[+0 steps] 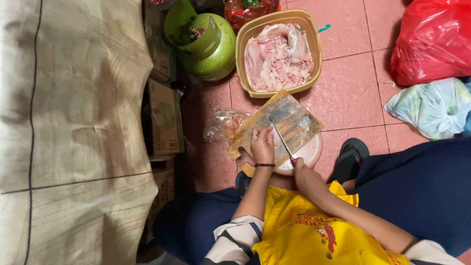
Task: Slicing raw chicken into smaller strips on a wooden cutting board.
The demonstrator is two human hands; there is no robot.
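Note:
A worn wooden cutting board [289,115] rests across a white bowl [309,152] on the pink tiled floor. My left hand [262,144], with a ring and a dark bead bracelet, presses down on a small pale piece of meat on the board. My right hand [305,175] grips a knife [281,138] by its red handle; the thin blade angles up across the board beside my left fingers. Just beyond the board stands a tan plastic tub [314,46] full of pale raw meat slices [278,56].
A green gas cylinder [206,41] stands left of the tub, with cardboard boxes [164,118] and a burlap sack [73,127] further left. A crumpled clear bag [223,122] lies by the board. Red bag [434,41] and pale bag [431,105] sit right; black sandal [349,157] near.

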